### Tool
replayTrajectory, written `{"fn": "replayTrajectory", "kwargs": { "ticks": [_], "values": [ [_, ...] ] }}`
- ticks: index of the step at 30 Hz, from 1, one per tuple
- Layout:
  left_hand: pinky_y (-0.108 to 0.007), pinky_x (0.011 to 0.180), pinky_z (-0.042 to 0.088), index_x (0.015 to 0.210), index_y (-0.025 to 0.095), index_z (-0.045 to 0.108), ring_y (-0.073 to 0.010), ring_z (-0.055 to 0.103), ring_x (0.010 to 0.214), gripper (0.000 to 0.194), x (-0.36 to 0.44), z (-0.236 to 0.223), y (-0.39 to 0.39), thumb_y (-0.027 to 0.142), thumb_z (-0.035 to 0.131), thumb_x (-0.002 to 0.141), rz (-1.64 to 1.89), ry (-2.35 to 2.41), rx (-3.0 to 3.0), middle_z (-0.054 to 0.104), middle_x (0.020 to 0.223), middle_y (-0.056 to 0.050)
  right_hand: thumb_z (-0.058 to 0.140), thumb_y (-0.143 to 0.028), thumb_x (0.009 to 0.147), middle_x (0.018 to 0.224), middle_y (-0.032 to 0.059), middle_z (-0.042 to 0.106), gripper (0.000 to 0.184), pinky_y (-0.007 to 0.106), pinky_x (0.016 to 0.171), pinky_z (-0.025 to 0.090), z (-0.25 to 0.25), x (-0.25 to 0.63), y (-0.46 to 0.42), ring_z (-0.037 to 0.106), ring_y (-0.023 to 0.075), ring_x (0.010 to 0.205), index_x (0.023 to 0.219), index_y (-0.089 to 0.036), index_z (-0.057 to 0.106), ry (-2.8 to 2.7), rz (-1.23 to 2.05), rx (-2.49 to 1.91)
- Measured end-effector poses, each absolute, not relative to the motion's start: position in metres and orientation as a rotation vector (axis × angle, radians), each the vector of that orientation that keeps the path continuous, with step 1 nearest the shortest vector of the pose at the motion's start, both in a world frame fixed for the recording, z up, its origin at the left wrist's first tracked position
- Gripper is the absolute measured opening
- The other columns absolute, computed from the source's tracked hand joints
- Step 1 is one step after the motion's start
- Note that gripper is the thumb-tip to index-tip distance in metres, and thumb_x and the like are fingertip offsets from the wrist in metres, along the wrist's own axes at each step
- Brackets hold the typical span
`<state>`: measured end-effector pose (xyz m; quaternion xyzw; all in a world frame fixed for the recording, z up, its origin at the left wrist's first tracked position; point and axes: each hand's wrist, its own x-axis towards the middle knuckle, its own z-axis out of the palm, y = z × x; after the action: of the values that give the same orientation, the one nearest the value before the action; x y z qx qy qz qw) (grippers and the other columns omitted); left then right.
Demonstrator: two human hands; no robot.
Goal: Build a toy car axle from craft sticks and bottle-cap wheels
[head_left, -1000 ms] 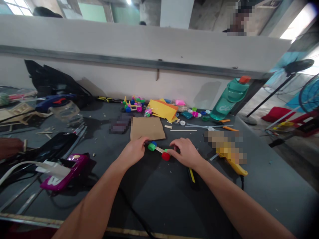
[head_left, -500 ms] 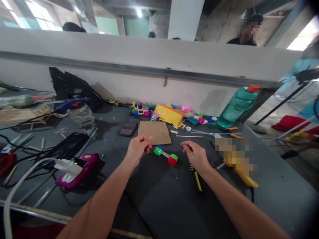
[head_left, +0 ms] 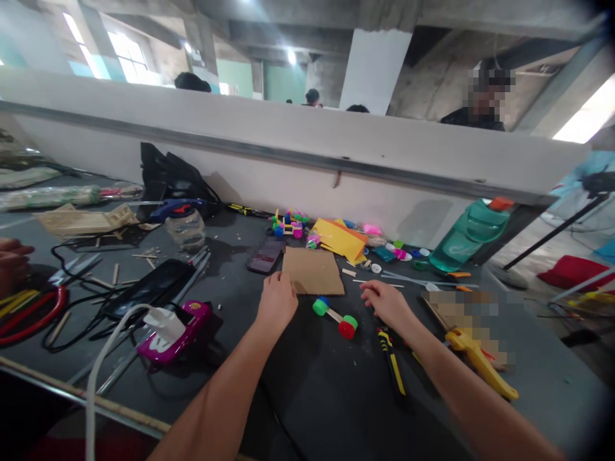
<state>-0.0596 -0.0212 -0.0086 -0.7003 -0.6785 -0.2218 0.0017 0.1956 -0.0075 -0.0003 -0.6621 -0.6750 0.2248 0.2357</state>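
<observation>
On the dark tabletop [head_left: 327,397] lies a small axle assembly [head_left: 335,317]: a wooden stick with green and blue bottle-cap wheels at one end and red and green ones at the other. My left hand [head_left: 277,301] holds nothing, its fingertips at the lower left corner of a brown cardboard sheet [head_left: 313,271]. My right hand [head_left: 387,305] is empty and hovers just right of the assembly, apart from it. Below that hand lies a yellow-and-black utility knife [head_left: 391,362].
Beyond the cardboard are a phone [head_left: 265,256], yellow paper [head_left: 339,240], a small colourful toy [head_left: 288,224], and a green bottle [head_left: 468,234]. A blue glue gun [head_left: 177,208], a pink power strip [head_left: 175,333] and a co-worker's hand [head_left: 12,266] are left.
Both hands have moved apart from the axle assembly, which stays on the table. My view has tilted upward, showing more of the room.
</observation>
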Motion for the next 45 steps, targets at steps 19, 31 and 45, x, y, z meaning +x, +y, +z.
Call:
{"fn": "replayTrajectory", "kwargs": {
  "ticks": [19, 31, 45],
  "values": [
    [-0.039, 0.087, 0.040, 0.105, 0.004, 0.057, -0.0295, 0.050, 0.106, 0.030, -0.054, -0.012, -0.030, 0.012, 0.047, 0.078, -0.522, -2.138, -2.281, 0.057, 0.109, -0.022, 0.048, -0.018, 0.086, 0.103, 0.0152, 0.068, 0.024, 0.032, 0.085, 0.044, -0.001, 0.117, 0.083, 0.059, 0.0253, 0.105, 0.093, -0.016, 0.071, -2.545, 0.016, -1.553],
    [-0.040, 0.087, 0.040, 0.108, 0.005, 0.056, -0.0308, 0.049, 0.107, 0.031, -0.056, -0.012, -0.030, 0.018, 0.049, 0.080, -0.503, -2.152, -2.300, 0.057, 0.111, -0.022, 0.051, -0.018, 0.079, 0.084, 0.0082, 0.071, 0.018, 0.028, 0.072, 0.047, 0.002, 0.126, 0.102, 0.065, 0.0195, 0.081, 0.084, -0.015, 0.068, -2.320, 0.149, -1.648],
    [-0.038, 0.086, 0.041, 0.107, 0.006, 0.058, -0.0290, 0.050, 0.105, 0.030, -0.057, -0.016, -0.028, 0.016, 0.047, 0.081, -0.495, -2.089, -2.282, 0.059, 0.106, -0.019, 0.062, -0.023, 0.077, 0.087, 0.0050, 0.072, 0.012, 0.026, 0.077, 0.046, -0.001, 0.131, 0.100, 0.064, 0.0183, 0.090, 0.082, -0.018, 0.070, -2.295, 0.296, -1.726]
  ]
}}
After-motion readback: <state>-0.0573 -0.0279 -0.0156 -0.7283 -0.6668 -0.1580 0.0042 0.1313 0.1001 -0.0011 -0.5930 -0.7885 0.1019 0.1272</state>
